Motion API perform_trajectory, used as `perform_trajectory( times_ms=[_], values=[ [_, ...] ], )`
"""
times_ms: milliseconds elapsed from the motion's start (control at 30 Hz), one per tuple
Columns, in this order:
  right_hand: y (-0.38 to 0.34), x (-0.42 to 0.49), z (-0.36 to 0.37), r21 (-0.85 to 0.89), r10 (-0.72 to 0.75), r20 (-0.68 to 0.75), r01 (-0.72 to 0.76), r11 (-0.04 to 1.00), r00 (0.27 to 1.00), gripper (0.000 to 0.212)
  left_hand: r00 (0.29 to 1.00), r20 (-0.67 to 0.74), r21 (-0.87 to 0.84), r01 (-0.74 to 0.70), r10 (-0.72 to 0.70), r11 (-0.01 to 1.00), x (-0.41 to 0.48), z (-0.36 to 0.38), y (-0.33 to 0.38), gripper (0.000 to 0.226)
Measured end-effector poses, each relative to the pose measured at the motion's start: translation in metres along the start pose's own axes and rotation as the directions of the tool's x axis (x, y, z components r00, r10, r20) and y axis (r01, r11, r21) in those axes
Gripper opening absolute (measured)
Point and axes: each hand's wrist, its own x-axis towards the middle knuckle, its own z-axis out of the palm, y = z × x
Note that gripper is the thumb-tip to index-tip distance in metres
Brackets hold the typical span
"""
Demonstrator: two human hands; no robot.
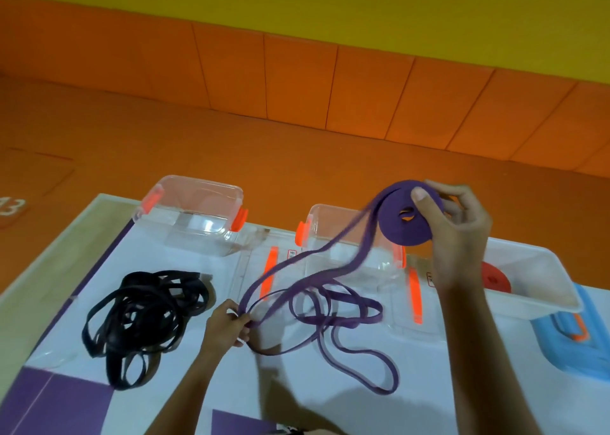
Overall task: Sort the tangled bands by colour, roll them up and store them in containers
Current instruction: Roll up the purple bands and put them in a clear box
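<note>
My right hand [457,236] holds a partly wound purple roll [396,226] up in the air above the middle container, thumb pressed on its face. The loose purple band [333,306] trails down from the roll and lies in loops on the table. My left hand [227,324] pinches that band low over the table. A tangled heap of black bands [142,322] lies at the left. A rolled red band [493,278] sits in the white tray [541,289] at the right.
Two clear containers with orange clips stand at the table's far edge, one at the left [194,217] and one in the middle [350,253]. Clear lids with orange strips [269,274] lie flat in front of them. A blue lid [574,345] lies at the right.
</note>
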Motion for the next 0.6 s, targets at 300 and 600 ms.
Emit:
perform_trajectory(
  times_ms=[300, 600],
  values=[
    [-0.018, -0.014, 0.007, 0.037, -0.061, 0.186, 0.055, 0.998, 0.981, 0.023, 0.964, 0.228, 0.3, 0.068, -0.141, 0.952, -0.007, -0.009, -0.006, 0.035],
    [-0.031, -0.02, 0.012, 0.018, -0.079, 0.35, 0.077, 0.997, 0.934, 0.025, 0.834, 0.233, 0.429, -0.55, 0.501, 0.716, -0.08, -0.026, 0.156, 0.005]
  ],
)
